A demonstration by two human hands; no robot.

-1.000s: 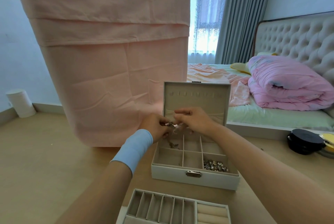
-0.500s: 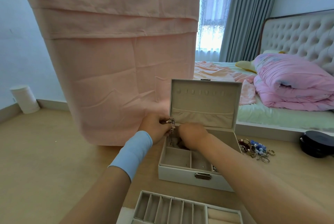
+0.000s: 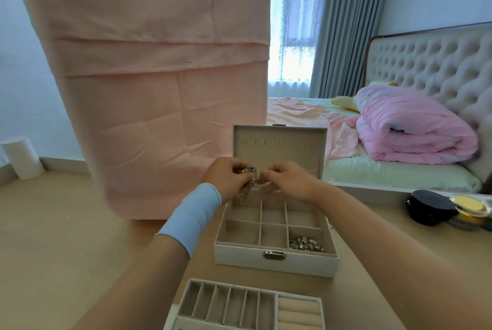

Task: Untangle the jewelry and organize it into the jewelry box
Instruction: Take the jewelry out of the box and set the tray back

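Two hands were clamped on one small tangled bunch of gold and silver jewelry (image 3: 251, 173), which was held in the air over the back part of the white square jewelry box (image 3: 275, 259). The bunch was pinched from one side by the left hand (image 3: 226, 180) and from the other by the right hand (image 3: 291, 183), with the fingers curled round it. The box's lid (image 3: 279, 143) was stood up open behind the hands. A pile of small shiny silver pieces (image 3: 304, 243) was seen in the front right compartment. A grey tray with long slots (image 3: 234, 300) was laid on the tan table (image 3: 205, 273) just in front of the box. A light blue band (image 3: 191, 216) was worn on the left wrist.
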